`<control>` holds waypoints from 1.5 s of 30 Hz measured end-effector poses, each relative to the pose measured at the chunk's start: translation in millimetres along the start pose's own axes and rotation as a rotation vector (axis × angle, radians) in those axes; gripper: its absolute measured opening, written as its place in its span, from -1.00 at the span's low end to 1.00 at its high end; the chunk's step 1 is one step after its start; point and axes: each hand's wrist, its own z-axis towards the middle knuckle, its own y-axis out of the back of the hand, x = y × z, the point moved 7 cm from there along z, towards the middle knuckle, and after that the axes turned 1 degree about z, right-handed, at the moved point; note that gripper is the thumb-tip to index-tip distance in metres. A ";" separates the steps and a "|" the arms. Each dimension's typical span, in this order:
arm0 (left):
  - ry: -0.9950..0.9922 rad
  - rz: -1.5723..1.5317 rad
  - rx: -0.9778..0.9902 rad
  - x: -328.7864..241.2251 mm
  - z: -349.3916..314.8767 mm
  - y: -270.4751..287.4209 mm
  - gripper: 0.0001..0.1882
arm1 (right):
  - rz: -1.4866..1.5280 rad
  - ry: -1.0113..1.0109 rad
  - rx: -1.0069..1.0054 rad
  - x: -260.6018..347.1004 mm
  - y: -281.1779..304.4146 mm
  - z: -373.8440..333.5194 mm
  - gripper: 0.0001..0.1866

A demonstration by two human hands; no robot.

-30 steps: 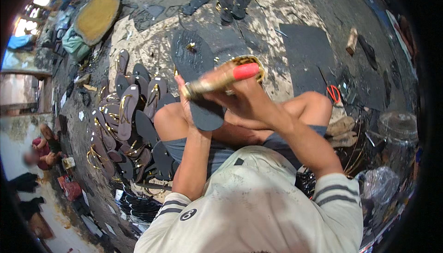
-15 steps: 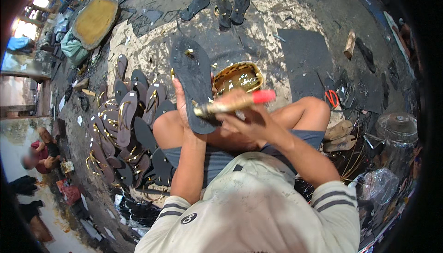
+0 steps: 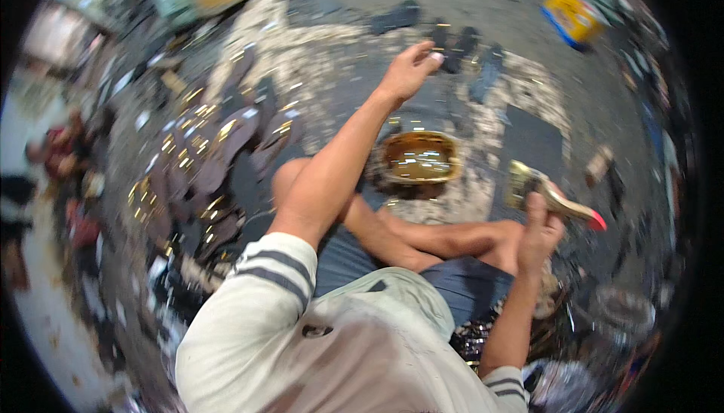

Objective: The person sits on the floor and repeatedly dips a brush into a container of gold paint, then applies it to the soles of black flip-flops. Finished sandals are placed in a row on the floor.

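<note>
My left hand [image 3: 411,72] reaches far forward over the ground, with thumb and forefinger apart and nothing visible between them. It is nearest to dark sandals [image 3: 441,38] standing at the back of the work area. A bluish-dark sole [image 3: 489,74] lies just right of them. In my right hand [image 3: 540,236], held out beside my right knee, is a flat paintbrush [image 3: 562,200] with a red-tipped handle, its bristle end pointing left. Between the hands sits a yellowish tub [image 3: 455,158] of shiny amber liquid. Motion blurs much of the picture.
Many brown sandals [image 3: 226,149] with gold straps are piled at my left. A dark flat sheet [image 3: 537,142] lies right of the tub. A yellow and blue box [image 3: 573,15] stands far right. A person [image 3: 60,149] sits at the far left.
The black sandal has left my left hand, which now stretches forward. My right hand has moved right with the paintbrush, away from the sandal. The view has shifted.
</note>
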 end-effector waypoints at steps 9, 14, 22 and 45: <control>0.487 1.547 -0.555 18.0 -295.7 347.3 -0.46 | -0.338 -0.169 0.487 -75.2 -126.5 26.6 -0.61; -0.073 1.066 -0.673 -77.5 -297.7 247.2 -0.68 | -0.809 0.232 0.755 -146.4 -201.3 29.3 -0.67; -0.101 1.101 -0.368 -72.5 -331.4 120.2 -0.09 | -0.088 0.018 0.411 -72.1 -146.5 53.5 -0.69; 0.094 -0.966 -0.335 -46.3 -292.2 -8.3 -0.37 | -0.159 0.811 0.353 89.2 -213.0 -62.7 -0.70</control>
